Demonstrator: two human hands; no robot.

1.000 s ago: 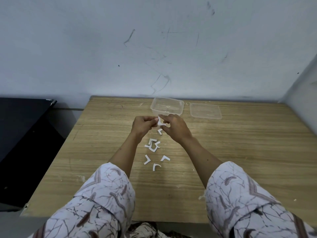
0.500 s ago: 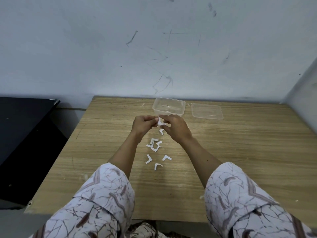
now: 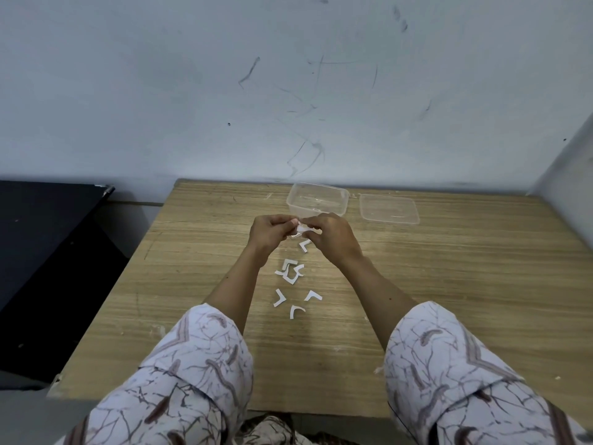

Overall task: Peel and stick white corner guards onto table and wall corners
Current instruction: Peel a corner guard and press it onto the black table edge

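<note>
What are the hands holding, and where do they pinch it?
A small white corner guard, pinched at its edges between left hand and right hand fingertips.

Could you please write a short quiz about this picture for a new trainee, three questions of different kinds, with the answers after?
1. True or false: the lid is closed on the clear container.
2. What do the left hand and right hand pinch between them? A) one white corner guard B) the lid C) nothing
3. Fill in: the loose white pieces lie on the ____, between the forearms.

Key:
1. False; the lid lies on the table, to the right of the open container.
2. A, the white corner guard.
3. Table.
</note>
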